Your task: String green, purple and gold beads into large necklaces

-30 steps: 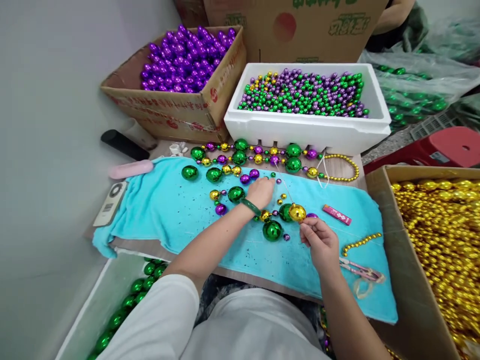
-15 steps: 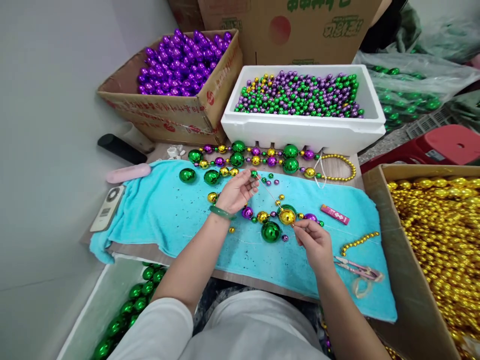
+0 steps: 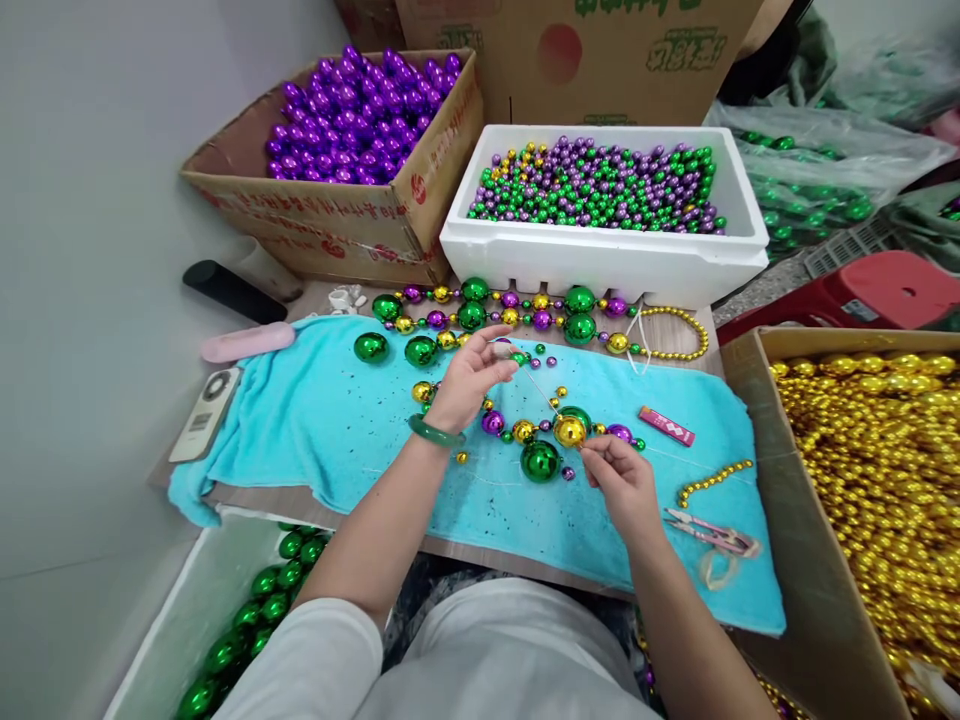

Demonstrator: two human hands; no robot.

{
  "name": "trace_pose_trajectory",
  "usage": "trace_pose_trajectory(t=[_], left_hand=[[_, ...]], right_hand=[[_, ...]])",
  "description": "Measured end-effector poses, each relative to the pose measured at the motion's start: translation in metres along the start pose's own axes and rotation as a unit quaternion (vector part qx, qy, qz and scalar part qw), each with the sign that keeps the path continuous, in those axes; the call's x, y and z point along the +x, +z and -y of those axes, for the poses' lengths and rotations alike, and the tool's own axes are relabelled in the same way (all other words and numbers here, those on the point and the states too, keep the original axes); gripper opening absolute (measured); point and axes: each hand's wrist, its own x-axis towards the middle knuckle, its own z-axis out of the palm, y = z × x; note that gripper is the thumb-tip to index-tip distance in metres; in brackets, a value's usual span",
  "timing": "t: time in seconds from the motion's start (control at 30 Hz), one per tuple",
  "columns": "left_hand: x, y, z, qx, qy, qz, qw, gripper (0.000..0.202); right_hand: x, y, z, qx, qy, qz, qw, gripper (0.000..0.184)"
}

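Over plush towelling [image 3: 300,410], right hand [image 3: 621,485] pinches glossy bead [image 3: 570,432].

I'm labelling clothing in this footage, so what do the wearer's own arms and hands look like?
On the left arm, a short, plain white sleeve ends near the elbow, and a glossy green bangle circles the wrist. The left hand and right hand wear no gloves. The right wrist has no bangle, and the right sleeve is out of view.
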Motion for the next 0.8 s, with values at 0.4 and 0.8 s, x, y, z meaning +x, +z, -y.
trace_pose_trajectory(t=[0.4,0.8], left_hand=[[0.074,-0.026,0.013,0.587,0.083,0.035,0.805,0.021],[0.033,-0.008,-0.007,0.017,-0.028,-0.073,0.997,0.024]], right_hand=[[0.001,0.001,-0.002,0.035,-0.01,-0.002,0.999,0.024],[-0.001,-0.005,-0.003,0.027,-0.012,0.013,0.999,0.024]])
